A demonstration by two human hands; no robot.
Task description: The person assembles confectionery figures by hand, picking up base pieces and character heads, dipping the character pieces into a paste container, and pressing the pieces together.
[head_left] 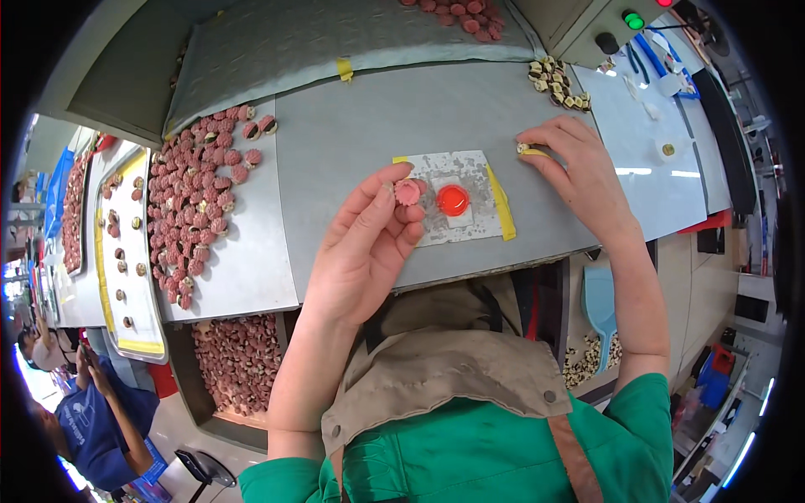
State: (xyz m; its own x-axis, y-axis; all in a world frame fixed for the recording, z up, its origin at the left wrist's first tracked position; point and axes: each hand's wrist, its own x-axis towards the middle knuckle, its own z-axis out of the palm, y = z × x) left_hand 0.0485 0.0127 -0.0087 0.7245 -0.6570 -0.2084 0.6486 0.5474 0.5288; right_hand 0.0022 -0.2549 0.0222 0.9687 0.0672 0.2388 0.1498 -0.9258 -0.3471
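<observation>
Shell [407, 192] pinched in left hand [356, 230]; cream piece [522, 147] in right hand [581, 174].

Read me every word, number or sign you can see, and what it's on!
Blue shirt at lower left: pale print, too small and blurred to read.
Pink piece in the left hand: no writing shows.
Round red thing: no writing shows.
I can't read any words or numbers clearly.

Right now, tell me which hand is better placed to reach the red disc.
Likely the left hand: it is close beside the red disc, though it holds a pink shell. The right hand is farther off, pinching a small piece.
</observation>
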